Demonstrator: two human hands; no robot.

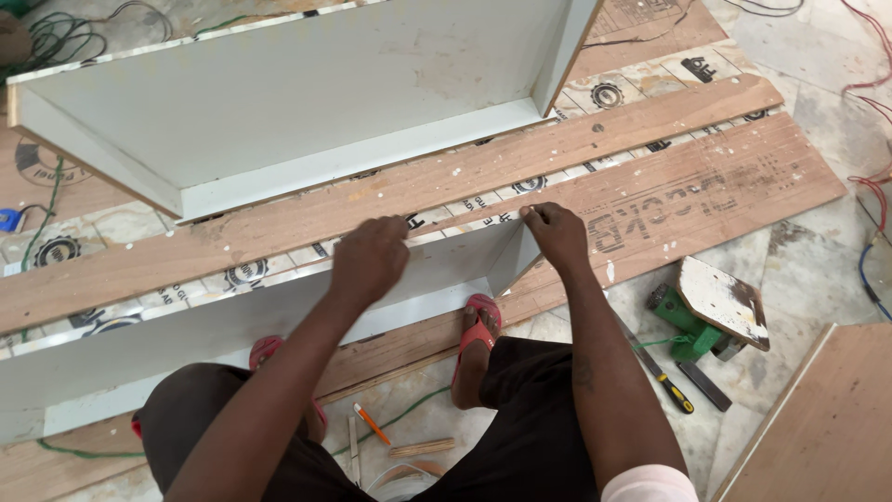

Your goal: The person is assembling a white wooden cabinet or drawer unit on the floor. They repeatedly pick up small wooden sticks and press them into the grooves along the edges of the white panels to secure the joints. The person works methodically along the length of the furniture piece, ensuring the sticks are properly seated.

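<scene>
While I crouch mid-frame, my left hand (370, 260) lies curled over the white panel (232, 321) top edge; my right hand (556, 232) pinches its corner.

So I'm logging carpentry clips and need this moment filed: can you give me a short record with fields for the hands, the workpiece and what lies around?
left hand: resting on top edge of long white laminated panel
right hand: pinching the panel's end corner
under panel: brown plywood boards
behind: white open-sided cabinet box
feet: red sandals
floor, right: green power tool, yellow-handled screwdriver
floor, near: orange pencil
</scene>
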